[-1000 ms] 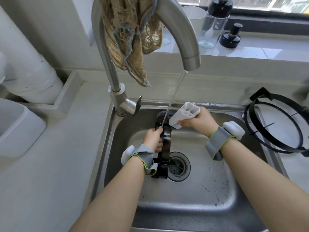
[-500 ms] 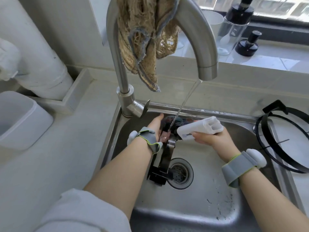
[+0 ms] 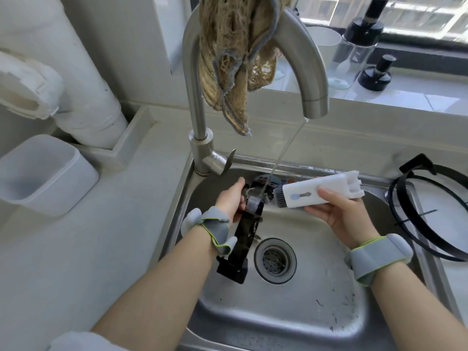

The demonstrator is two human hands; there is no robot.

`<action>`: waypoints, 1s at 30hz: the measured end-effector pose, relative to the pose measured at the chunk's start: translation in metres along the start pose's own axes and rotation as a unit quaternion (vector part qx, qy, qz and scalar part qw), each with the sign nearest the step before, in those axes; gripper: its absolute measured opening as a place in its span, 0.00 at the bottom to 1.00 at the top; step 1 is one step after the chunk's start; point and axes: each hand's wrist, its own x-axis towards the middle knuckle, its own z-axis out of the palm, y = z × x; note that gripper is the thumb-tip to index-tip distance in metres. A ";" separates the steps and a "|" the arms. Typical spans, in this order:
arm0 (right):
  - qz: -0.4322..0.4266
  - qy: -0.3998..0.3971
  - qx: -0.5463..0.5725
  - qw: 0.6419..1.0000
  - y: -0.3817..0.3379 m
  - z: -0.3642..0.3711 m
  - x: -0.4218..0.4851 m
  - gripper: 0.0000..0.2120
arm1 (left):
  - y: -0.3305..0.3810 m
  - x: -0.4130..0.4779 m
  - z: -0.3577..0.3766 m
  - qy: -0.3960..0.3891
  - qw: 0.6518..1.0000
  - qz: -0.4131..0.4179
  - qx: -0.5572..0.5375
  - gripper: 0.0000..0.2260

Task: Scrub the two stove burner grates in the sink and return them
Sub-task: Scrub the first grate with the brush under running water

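Steel sink [image 3: 291,323], drain [image 3: 275,260] at centre. Left hand [image 3: 231,200], at 10 o'clock from the drain, clasps a black grate [image 3: 244,236] edge-on under the tap stream; right hand [image 3: 347,214], at 2 o'clock, closes around a white brush [image 3: 319,192], bristles apparently just clear. Second grate [image 3: 430,211] lies on the counter at 3 o'clock.

Both forearms reach toward twelve o'clock; the left hand [image 3: 231,201] is curled in a grip, and the right hand [image 3: 347,214], palm up, clasps something.
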 end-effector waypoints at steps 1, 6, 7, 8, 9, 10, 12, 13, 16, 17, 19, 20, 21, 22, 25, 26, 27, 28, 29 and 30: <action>-0.001 0.000 0.001 1.000 0.000 0.001 0.000 0.13 | -0.004 0.001 0.001 0.020 0.999 0.025 0.020 0.25; -0.002 -0.008 -0.013 1.000 0.006 0.011 -0.002 0.13 | -0.029 0.001 0.002 0.076 0.987 0.119 0.074 0.30; -0.001 -0.009 -0.021 1.000 0.008 0.013 -0.002 0.13 | -0.036 -0.001 0.002 0.080 0.986 0.129 0.066 0.31; -0.001 -0.011 -0.031 0.999 0.009 0.014 -0.002 0.13 | -0.043 -0.001 0.003 0.084 0.986 0.137 0.054 0.30; -0.004 -0.010 -0.042 0.999 0.009 0.016 -0.002 0.13 | -0.050 -0.002 0.003 0.090 0.985 0.144 0.044 0.29; -0.007 -0.007 -0.053 0.999 0.010 0.017 -0.002 0.12 | -0.055 -0.004 0.004 0.096 0.983 0.151 0.042 0.28; -0.024 -0.001 -0.094 0.995 0.009 0.021 -0.001 0.11 | -0.060 -0.006 0.007 0.096 0.981 0.163 0.044 0.27; -0.033 0.000 -0.122 0.992 0.009 0.023 0.000 0.11 | -0.062 -0.007 0.008 0.089 0.982 0.163 0.043 0.26; -0.052 -0.015 -0.199 0.979 0.012 0.033 0.004 0.10 | -0.061 -0.007 0.010 0.053 0.987 0.146 0.030 0.24; -0.049 -0.023 -0.218 0.974 0.013 0.035 0.005 0.10 | -0.059 -0.007 0.009 0.046 0.989 0.139 0.029 0.23; -0.030 -0.041 -0.256 0.965 0.011 0.038 0.010 0.10 | -0.054 -0.005 0.008 0.046 0.990 0.132 0.036 0.21; -0.019 -0.052 -0.268 0.962 0.011 0.040 0.012 0.10 | -0.051 -0.004 0.008 0.047 0.990 0.128 0.036 0.21; -0.013 -0.059 -0.272 0.960 0.011 0.042 0.014 0.10 | -0.050 -0.003 0.008 0.048 0.990 0.128 0.036 0.20; -0.015 -0.056 -0.272 0.961 0.013 0.046 0.016 0.10 | -0.050 -0.003 0.008 0.049 0.989 0.133 0.041 0.20; -0.055 -0.009 -0.304 0.951 0.018 0.054 0.017 0.12 | -0.055 -0.002 0.010 0.068 0.983 0.159 0.068 0.19; -0.057 0.002 -0.316 0.947 0.019 0.055 0.016 0.12 | -0.057 -0.002 0.009 0.076 0.980 0.167 0.075 0.19; -0.051 0.005 -0.324 0.945 0.019 0.053 0.015 0.11 | -0.059 -0.002 0.008 0.081 0.978 0.175 0.080 0.20; -0.038 -0.004 -0.331 0.943 0.019 0.048 0.013 0.10 | -0.060 -0.003 0.007 0.080 0.977 0.181 0.084 0.20; -0.024 -0.021 -0.342 0.939 0.018 0.044 0.010 0.09 | -0.061 -0.004 0.006 0.075 0.976 0.187 0.088 0.20; -0.015 -0.044 -0.355 0.934 0.016 0.040 0.007 0.09 | -0.063 -0.005 0.006 0.069 0.975 0.191 0.088 0.20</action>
